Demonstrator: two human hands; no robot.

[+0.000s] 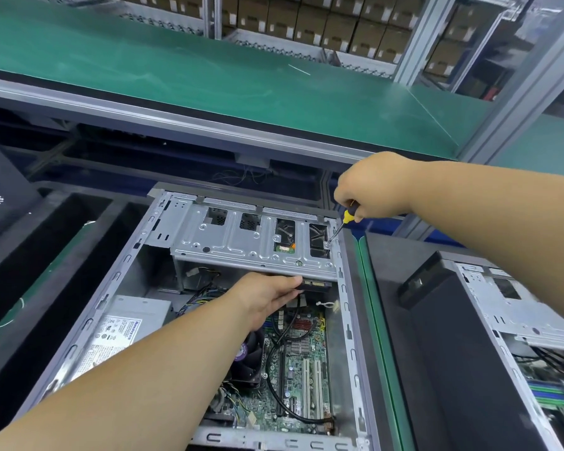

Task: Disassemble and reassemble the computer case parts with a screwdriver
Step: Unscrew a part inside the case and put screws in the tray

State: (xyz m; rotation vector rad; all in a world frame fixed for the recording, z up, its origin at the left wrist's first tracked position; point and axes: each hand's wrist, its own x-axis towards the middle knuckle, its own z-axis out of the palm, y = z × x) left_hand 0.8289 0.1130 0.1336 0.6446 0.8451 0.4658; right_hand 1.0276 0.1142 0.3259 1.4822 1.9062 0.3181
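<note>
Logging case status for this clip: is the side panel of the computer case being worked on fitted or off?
Off. The computer case lies open-side up, with its motherboard and drive cage exposed.
</note>
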